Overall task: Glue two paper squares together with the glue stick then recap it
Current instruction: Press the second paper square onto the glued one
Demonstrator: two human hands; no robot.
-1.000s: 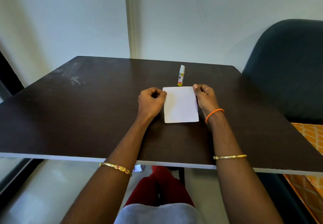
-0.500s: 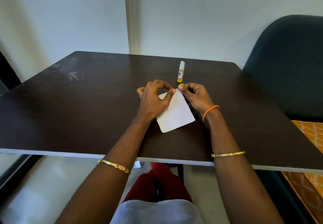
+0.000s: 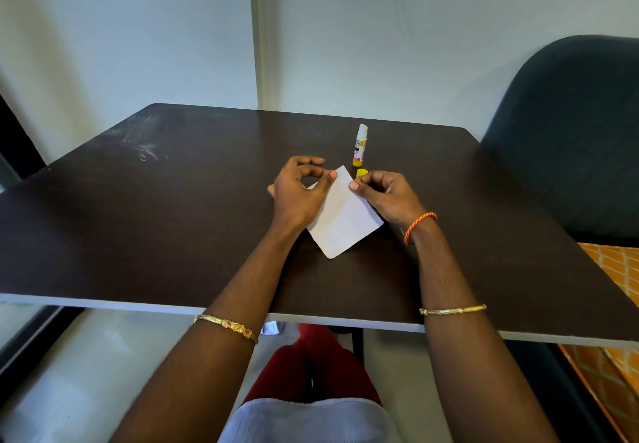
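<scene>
White paper (image 3: 342, 218) lies turned like a diamond in the middle of the dark table (image 3: 138, 228); I cannot tell whether it is one sheet or two stacked. My left hand (image 3: 297, 193) pinches its upper left edge between thumb and forefinger. My right hand (image 3: 383, 193) pinches its upper right edge the same way. Just behind the paper stands the glue stick (image 3: 359, 145), upright and uncapped, its white glue tip showing. Its yellow cap (image 3: 361, 173) rests on the table at the stick's foot, partly hidden by my right fingers.
A dark upholstered chair (image 3: 574, 131) stands close to the table's right side, with an orange patterned cloth (image 3: 612, 270) below it. The white wall runs right behind the far table edge. My knees show under the near edge.
The paper went from lying square under both fists to being turned into a diamond, with both hands pinching its upper edges. The yellow cap came into sight. The glue stick stayed put.
</scene>
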